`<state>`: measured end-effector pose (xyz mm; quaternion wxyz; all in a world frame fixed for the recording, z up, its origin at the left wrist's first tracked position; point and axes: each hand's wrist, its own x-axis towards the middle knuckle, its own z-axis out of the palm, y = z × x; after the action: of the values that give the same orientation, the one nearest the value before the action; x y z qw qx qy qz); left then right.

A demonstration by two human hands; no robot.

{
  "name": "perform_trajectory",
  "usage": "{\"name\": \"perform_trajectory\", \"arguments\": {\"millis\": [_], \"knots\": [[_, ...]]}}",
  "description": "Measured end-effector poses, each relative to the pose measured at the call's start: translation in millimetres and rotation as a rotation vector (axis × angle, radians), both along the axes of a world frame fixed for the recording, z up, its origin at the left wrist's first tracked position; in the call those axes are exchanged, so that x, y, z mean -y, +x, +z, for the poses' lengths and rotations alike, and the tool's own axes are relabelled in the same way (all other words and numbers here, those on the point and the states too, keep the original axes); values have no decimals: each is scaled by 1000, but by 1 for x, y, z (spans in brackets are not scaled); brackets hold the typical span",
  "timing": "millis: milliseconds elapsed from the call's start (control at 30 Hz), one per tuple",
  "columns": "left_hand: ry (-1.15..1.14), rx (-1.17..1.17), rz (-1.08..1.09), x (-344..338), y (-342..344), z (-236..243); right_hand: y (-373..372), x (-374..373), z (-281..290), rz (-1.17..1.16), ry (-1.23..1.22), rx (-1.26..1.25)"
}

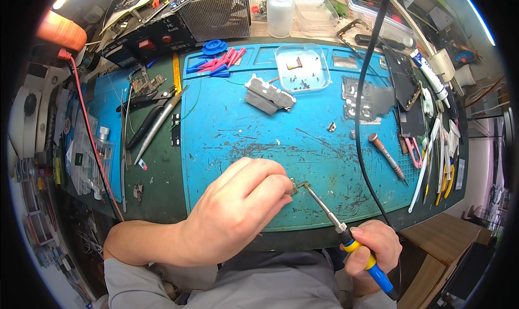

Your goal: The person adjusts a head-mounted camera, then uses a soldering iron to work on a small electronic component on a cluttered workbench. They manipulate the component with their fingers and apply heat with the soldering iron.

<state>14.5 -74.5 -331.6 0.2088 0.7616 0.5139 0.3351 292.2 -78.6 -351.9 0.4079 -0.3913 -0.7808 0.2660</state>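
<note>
In my right hand is a soldering iron with a yellow and blue handle, its cable running up across the mat. The metal shaft slants up and left, and its tip meets a small greenish-gold circuit board piece. My left hand comes in from the lower left with its fingers curled and pinched at that piece, hiding part of it. Both hands work over the near part of the blue repair mat. Farther off on the mat lies a grey metal phone part.
A clear tray with tiny screws stands at the back. Pink and blue nozzle tips lie left of it. A brown-handled screwdriver and a metal shield plate are at right. Tweezers and a knife-like tool lie left.
</note>
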Motion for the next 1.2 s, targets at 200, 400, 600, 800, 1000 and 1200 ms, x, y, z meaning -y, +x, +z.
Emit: {"name": "perform_trajectory", "arguments": {"millis": [200, 400, 600, 800, 1000, 1200], "knots": [[9, 3, 4, 0, 1, 0, 0, -2, -1, 13, 31, -47], [8, 14, -3, 0, 0, -1, 1, -3, -2, 39, 30, -48], [-7, 10, 4, 0, 0, 0, 2, -2, -2, 36, 24, -59], [2, 9, -1, 0, 1, 0, 1, -1, -1, 31, 33, -45], [-4, 19, -10, -1, 0, 0, 1, -2, 1, 22, 28, -21], [-2, 8, -8, -1, 1, 1, 1, -3, 0, 37, 20, -34]]}}
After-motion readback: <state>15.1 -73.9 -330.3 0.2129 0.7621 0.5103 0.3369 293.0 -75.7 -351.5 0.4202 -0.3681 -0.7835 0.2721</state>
